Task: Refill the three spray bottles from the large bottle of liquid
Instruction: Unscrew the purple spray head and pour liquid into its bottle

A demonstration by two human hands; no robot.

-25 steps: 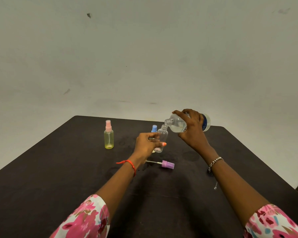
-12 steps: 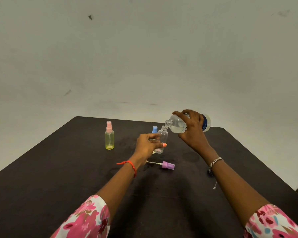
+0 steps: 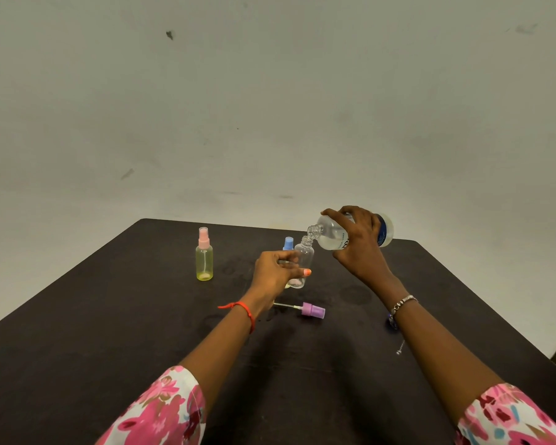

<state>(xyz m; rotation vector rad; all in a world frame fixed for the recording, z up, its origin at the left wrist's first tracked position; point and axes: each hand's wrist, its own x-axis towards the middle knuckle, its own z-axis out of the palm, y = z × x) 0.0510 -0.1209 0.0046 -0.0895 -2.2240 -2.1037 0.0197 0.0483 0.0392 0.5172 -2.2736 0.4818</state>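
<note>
Head view, landmark = clear spray btl (image 3: 305,255), uncapped, standing mid-table (image 3: 109,316).
- L hand (image 3: 275,269) is gripping the landmark btl round its body, steadying it.
- R hand (image 3: 358,248) is clasping the large bottle (image 3: 329,234), tipping it; its mouth is hovering just above the landmark's neck. Stream not discernible.
- Purple pump cap (image 3: 313,310) is lying just in front of the landmark, dip tube pointing left.
- Blue-capped btl (image 3: 288,244) is sitting just behind it, mostly hidden.
- Pink-capped yellow btl (image 3: 204,260) is standing well to its left.

Progress (est.): one fill is underway. Can't tell whether the two capped btls are done; recapping is pending.

Writing: large bottle's dark-blue label and white letters are partly under the fingers, unreadable.
</note>
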